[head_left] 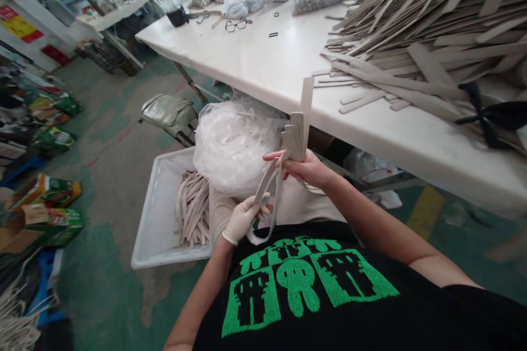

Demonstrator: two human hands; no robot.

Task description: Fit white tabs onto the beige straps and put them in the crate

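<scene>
A long, flat, pale tan strap ran on a slant from the left hand, which wore a white glove, up to the bare right hand. Its lower end hung down in a loop. The hands were close together but not touching. The left hand pinched the strap, and the right hand was clamped on a small bunch of stiff tan strips, whose long sides pointed straight up. If that grip got loose, the strips could slip and drop into the white plastic tub below, beside a clear plastic bag. A big pile of flat tan strips lay on the white table.
</scene>
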